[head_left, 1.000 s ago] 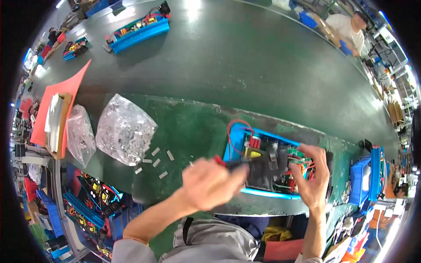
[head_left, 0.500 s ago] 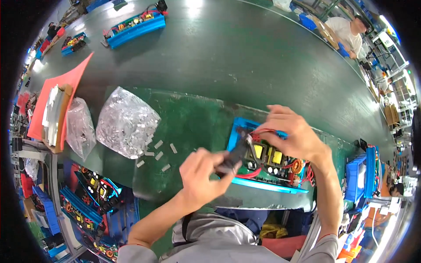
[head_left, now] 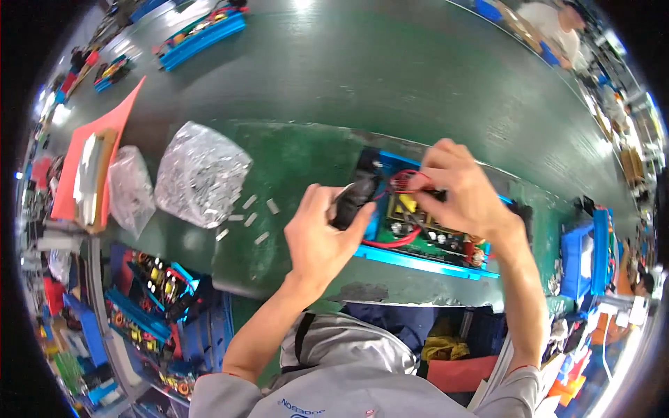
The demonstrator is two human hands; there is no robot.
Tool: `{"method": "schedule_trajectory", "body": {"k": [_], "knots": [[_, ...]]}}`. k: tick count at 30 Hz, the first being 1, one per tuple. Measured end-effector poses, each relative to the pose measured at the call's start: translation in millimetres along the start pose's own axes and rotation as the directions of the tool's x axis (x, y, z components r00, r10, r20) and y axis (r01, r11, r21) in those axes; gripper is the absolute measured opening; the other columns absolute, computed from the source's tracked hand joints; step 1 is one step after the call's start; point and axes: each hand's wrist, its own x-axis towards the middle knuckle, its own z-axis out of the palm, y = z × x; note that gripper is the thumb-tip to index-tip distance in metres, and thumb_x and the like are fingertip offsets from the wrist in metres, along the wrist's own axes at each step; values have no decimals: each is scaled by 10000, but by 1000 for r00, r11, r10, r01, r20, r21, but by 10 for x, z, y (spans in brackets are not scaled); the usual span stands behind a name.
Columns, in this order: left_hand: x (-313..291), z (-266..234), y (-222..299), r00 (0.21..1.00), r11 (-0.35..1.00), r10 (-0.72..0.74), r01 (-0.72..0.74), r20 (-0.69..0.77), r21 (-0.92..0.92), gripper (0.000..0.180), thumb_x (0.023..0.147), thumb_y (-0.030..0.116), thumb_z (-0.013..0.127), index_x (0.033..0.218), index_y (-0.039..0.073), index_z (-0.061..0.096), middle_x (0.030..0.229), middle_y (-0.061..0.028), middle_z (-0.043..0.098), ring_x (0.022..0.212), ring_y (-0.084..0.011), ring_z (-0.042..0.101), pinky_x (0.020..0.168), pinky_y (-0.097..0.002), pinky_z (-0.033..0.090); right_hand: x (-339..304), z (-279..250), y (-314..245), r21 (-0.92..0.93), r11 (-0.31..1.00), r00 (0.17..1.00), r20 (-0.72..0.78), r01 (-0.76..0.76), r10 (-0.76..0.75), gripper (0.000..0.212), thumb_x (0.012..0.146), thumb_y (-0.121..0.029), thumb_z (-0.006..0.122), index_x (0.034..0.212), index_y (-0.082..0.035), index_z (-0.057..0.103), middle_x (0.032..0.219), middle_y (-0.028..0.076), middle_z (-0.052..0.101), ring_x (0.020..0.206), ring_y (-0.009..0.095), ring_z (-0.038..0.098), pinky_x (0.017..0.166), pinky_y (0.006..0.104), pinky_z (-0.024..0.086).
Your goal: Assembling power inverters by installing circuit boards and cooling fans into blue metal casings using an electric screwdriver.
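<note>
In front of me lies a blue metal casing (head_left: pixel 425 263) with a circuit board (head_left: pixel 433 228) inside, carrying yellow-wrapped transformers and a copper coil. My left hand (head_left: pixel 315 233) is closed on a black end panel (head_left: pixel 357 195), holding it tilted at the casing's left end. Over the board, my right hand (head_left: pixel 465 187) has its fingers pinched at thin red wires (head_left: pixel 401 180); its fingertips partly cover them. A thicker red cable (head_left: pixel 398 241) curves along the near side of the board, under the panel's end.
Left of the casing, several small grey pieces (head_left: pixel 250 219) lie beside a clear bag (head_left: pixel 201 177) of similar pieces. A second bag (head_left: pixel 129 191) leans near a red-backed box (head_left: pixel 104 167). More blue units (head_left: pixel 202 42) stand across the bench. A blue bin (head_left: pixel 577 259) is at right.
The black panel has swung up and away from me with my left hand, into a steeper angle. My right fingers have shifted on the red wires. The whole view has moved slightly.
</note>
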Motion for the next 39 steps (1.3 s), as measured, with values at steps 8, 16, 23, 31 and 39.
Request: {"method": "schedule_trajectory", "body": {"k": [8,16,23,31,39], "knots": [[-57,-112,-97,996,996,-83,84,37,-27,371,793,187,858,1063,17,669,833,-61,585,692,-127,552,643,-292,492,-210,-165,-156,190,957,961,-132,-218,245,272,763,23,736,1026,-32,698,1222,157,630,1175,312,603,1020,402,458],[-512,-876,-354,996,984,-80,72,-48,-161,158,1005,20,523,1056,-12,669,915,-95,590,723,-167,534,651,-299,456,744,606,-1145,104,988,972,-218,111,-86,186,821,44,707,995,-11,674,913,141,650,864,335,637,758,412,526],[-762,-1117,-271,974,952,-226,224,14,-211,217,1066,84,468,1043,-33,649,946,-116,611,773,-159,579,699,-311,492,1151,1493,-936,234,949,972,151,-212,180,175,823,-33,721,926,21,591,888,199,658,842,414,653,717,489,507],[-633,-1287,-383,990,968,-39,4,133,252,511,1071,190,382,758,78,770,967,-98,727,1001,-268,644,920,-390,481,844,1293,-1365,35,992,988,-89,-123,126,145,775,-117,681,843,-4,621,844,207,638,844,378,660,724,457,563],[-438,-948,-219,948,877,-194,283,254,-388,244,1041,88,504,1222,-75,532,1172,-225,633,977,-258,687,853,-335,610,-1089,896,-1449,808,382,684,35,-448,729,97,911,-23,696,983,-21,630,1002,81,715,911,131,708,743,291,596]]}}
